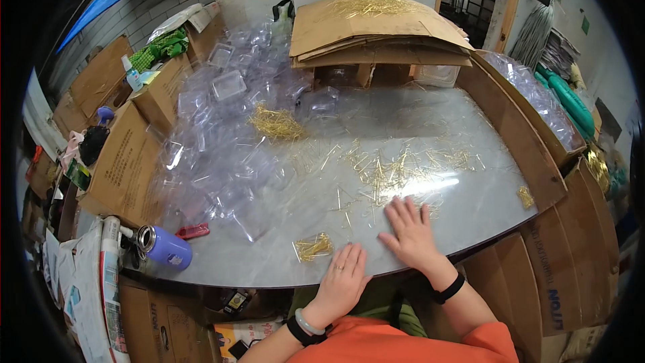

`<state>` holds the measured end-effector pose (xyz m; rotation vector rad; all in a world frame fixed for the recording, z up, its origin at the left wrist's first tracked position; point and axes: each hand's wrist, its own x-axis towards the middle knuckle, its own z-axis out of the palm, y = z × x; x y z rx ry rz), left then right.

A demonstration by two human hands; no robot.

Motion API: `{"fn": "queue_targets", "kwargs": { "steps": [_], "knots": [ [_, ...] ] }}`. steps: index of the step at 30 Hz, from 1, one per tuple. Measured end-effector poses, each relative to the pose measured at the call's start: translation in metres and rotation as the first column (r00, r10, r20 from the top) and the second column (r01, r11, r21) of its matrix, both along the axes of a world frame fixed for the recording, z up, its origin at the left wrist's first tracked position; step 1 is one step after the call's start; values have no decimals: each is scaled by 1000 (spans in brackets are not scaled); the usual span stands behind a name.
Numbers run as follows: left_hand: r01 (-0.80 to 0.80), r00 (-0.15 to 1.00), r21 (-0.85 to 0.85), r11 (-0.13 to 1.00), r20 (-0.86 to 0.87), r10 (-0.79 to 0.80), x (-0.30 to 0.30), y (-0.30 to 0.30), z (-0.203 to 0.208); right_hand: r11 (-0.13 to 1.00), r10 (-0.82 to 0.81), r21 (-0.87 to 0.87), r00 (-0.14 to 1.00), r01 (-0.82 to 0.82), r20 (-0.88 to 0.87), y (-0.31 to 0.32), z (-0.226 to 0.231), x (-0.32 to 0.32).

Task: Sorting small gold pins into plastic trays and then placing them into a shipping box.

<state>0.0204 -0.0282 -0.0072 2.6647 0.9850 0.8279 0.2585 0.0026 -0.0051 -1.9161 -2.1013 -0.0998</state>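
Observation:
My left hand [341,274] rests with its fingers stretched out at the near edge of the grey table [269,255]. Just left of its fingertips lies a small bunch of thin gold-coloured metal pins [314,247]. My right hand [411,236] is spread flat on the tabletop, holding nothing. Its fingertips reach the near side of a loose scatter of gold pins [386,173]. A denser heap of the same pins [275,123] sits farther back, beside the clear plastic boxes. Their exact kind is too small to tell.
Many clear plastic boxes [228,85] cover the table's left side. At the near left stand a purple bottle [168,247] and a red tool [193,230]. Stacked cardboard [376,30] bears more pins at the back. A cardboard wall [517,131] borders the right side.

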Motion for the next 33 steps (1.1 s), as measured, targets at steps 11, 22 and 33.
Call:
{"fn": "queue_targets", "kwargs": {
  "steps": [11,22,33],
  "knots": [
    [-131,967,22,991,-219,132,13,3,2,942,334,-5,938,-336,-94,-17,16,-30],
    [-148,974,29,989,-169,150,14,2,-3,976,218,51,964,-212,-152,-14,7,-38],
    [-157,971,5,988,-182,155,16,3,-4,988,-42,147,998,48,-46,-6,-4,-23]
  ]
}}
